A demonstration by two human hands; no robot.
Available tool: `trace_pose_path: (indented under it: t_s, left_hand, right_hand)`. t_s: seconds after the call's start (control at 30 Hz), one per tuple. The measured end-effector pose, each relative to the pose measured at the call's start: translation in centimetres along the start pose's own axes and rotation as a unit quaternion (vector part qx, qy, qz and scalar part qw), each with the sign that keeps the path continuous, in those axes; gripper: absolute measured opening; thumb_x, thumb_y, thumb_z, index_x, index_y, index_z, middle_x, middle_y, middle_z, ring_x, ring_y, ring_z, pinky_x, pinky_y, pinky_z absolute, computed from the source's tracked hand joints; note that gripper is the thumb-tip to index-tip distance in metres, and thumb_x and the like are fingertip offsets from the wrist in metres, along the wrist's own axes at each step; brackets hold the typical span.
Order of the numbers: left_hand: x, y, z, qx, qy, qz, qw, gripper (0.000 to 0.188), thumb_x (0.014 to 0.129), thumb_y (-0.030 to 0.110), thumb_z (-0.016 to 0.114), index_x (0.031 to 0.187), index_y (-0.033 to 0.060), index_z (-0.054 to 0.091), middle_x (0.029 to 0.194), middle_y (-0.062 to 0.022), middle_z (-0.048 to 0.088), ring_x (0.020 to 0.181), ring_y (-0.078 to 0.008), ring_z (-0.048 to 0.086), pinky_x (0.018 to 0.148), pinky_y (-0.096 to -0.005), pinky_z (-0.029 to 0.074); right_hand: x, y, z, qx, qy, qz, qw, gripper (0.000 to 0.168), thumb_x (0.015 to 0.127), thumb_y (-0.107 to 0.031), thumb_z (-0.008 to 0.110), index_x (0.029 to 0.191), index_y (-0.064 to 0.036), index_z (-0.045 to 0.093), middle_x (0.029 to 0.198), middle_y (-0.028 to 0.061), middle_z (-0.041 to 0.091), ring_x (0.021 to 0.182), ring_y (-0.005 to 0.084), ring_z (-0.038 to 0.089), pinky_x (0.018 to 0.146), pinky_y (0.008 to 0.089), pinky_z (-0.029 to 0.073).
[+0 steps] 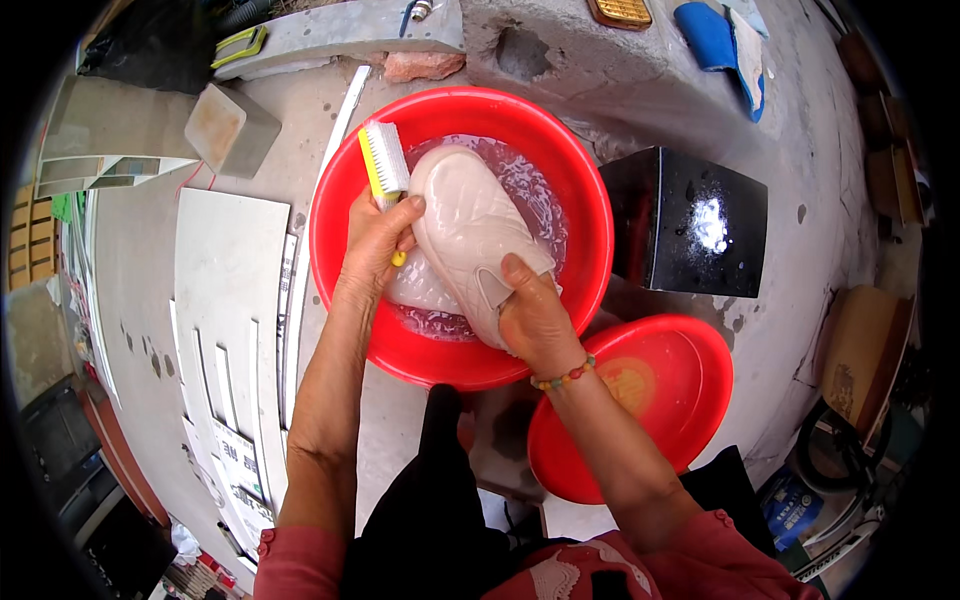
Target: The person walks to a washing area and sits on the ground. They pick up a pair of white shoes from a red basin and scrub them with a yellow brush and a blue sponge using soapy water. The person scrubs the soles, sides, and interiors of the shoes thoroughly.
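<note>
A wet, pale beige quilted slip-on shoe (469,206) is held above a red plastic basin (589,255) of soapy water (551,214). My right hand (531,319) grips it at the heel end, with the thumb by the opening. My left hand (375,236) holds a scrub brush (385,159) with a yellow back and white bristles, its head pointing away from me. The left thumb tip touches the shoe's side near the toe. Beneath lies a second pale shoe (421,281), partly in the water and partly covered by the first.
Close on the right, a smaller red basin (694,375) rests partly under my right forearm. Beyond it stands a glossy black box (709,225). White panels (229,255) lie to the left. A concrete block (570,60) and ledge (330,34) border the far side.
</note>
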State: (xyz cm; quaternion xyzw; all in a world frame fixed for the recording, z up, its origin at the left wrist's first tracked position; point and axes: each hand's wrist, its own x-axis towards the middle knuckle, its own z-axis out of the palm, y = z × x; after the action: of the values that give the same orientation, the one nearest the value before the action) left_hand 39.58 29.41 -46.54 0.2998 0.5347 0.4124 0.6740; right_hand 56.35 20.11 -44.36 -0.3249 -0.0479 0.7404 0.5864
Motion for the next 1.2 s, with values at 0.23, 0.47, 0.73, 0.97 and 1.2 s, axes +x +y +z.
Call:
trace_pose_path:
  t_s: [0.23,0.47,0.73,0.97,1.2]
  left_hand:
    - [-0.7,-1.3,-1.1,-0.015,0.028,-0.017,0.999,0.022,0.084,0.012,0.064,0.097,0.0016,0.05,0.066,0.001,0.048,0.045,-0.0033,0.037,0.038,-0.0185,0.032]
    - [-0.7,-0.7,-1.8,-0.109,-0.024,0.054,0.992,0.023,0.086,0.018,0.064,0.096,0.002,0.05,0.063,0.0026,0.045,0.046,-0.0029,0.035,0.039,-0.0181,0.032]
    - [-0.7,-4.2,-2.2,-0.168,-0.013,-0.034,0.985,0.015,0.092,0.019,0.057,0.097,0.006,0.05,0.064,0.0028,0.045,0.046,-0.0039,0.035,0.039,-0.0193,0.029]
    - [1.0,-6.0,-3.5,0.215,0.085,-0.047,0.972,0.028,0.091,0.006,0.049,0.118,0.0099,0.044,0.077,-0.0029,0.051,0.055,-0.0112,0.044,0.05,-0.0254,0.039]
    - [-2.9,-5.5,-3.3,0.536,0.03,0.129,0.833,0.056,0.092,0.013,0.048,0.145,0.0174,0.034,0.098,-0.0264,0.059,0.091,-0.0392,0.062,0.084,-0.0435,0.048]
  right_hand:
    - [1.9,1.0,1.3,0.241,0.112,0.106,0.958,0.053,0.091,-0.033,0.062,0.131,-0.003,0.048,0.132,0.0132,0.052,0.12,0.0278,0.052,0.103,0.0426,0.042]
    - [1.8,1.8,5.1,0.001,0.141,-0.011,0.99,0.033,0.093,-0.018,0.059,0.121,-0.001,0.055,0.115,0.008,0.061,0.101,0.0187,0.06,0.088,0.0344,0.048]
    - [2.8,3.4,4.9,-0.222,0.222,-0.077,0.946,0.032,0.088,-0.004,0.058,0.118,0.003,0.056,0.111,0.0103,0.061,0.098,0.0178,0.058,0.085,0.0303,0.048]
    - [7.6,5.3,0.4,-0.123,0.34,0.046,0.931,0.024,0.083,-0.006,0.061,0.104,0.007,0.06,0.1,0.0121,0.063,0.089,0.0209,0.06,0.077,0.0322,0.049]
    - [8.6,5.5,-1.4,-0.081,0.319,0.086,0.941,0.02,0.082,-0.005,0.06,0.099,0.006,0.06,0.095,0.0121,0.062,0.084,0.022,0.06,0.073,0.0344,0.049]
